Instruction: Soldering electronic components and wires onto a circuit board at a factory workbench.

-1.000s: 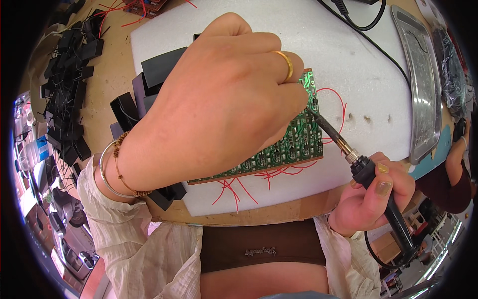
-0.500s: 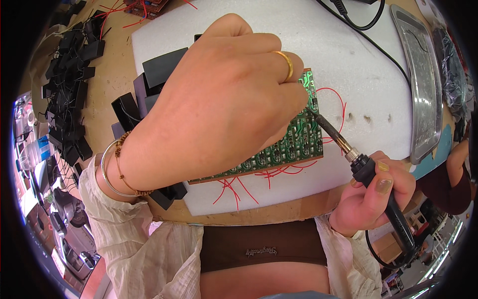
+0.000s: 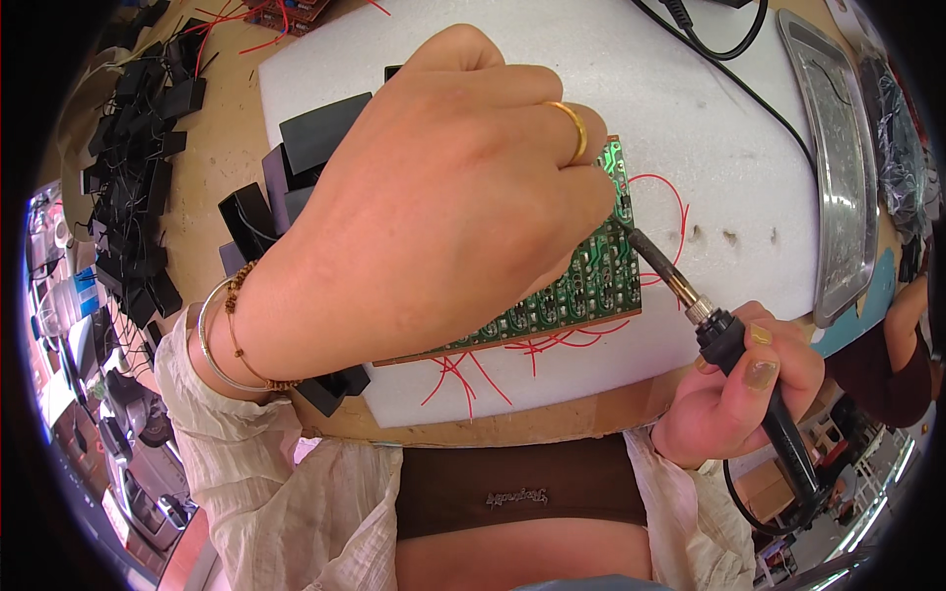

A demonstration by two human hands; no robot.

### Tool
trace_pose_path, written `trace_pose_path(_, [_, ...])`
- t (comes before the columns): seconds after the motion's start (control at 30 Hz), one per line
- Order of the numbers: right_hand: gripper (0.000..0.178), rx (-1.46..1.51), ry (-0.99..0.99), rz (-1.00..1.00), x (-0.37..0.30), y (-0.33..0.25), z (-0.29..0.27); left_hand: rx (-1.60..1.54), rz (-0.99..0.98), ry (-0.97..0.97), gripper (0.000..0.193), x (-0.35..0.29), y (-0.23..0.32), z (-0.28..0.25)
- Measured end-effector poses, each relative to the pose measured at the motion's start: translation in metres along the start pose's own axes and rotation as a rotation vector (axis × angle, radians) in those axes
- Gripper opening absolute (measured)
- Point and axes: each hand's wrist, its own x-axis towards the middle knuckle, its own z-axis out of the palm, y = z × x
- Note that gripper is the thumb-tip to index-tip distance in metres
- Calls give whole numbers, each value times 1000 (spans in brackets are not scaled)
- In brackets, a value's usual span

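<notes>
A soldering iron [image 3: 726,340] with a black handle is gripped in my right hand [image 3: 741,399]. Its dark tip points up and left, at the right part of a green circuit board [image 3: 581,281]. My left hand [image 3: 473,177] reaches across above the board with its fingers curled closed; whatever they pinch is hidden beneath the hand. Red wires [image 3: 463,379] stick out from the board's near and right edges. Black box-shaped parts [image 3: 323,133] lie along the board's left side, partly covered by my left forearm.
White foam sheet [image 3: 729,167] lies under the board. To the right is a metal tray [image 3: 833,177], with a black cable [image 3: 734,74] running near it. Many black boxes with wires [image 3: 148,187] are heaped at the left. A brown board [image 3: 291,15] sits at the far edge.
Almost everything holds still. Both hands and the soldering iron have shifted very slightly, with the tip staying by the board's right part.
</notes>
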Motion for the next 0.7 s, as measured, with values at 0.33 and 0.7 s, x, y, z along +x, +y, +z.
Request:
trace_pose_path(0.33, [24,1,5,-34,-1,4,-3,5,1,-6,19,0,0,0])
trace_pose_path(0.7, [26,16,-94,-50,3,6,-14,1,-1,-4,18,0,0,0])
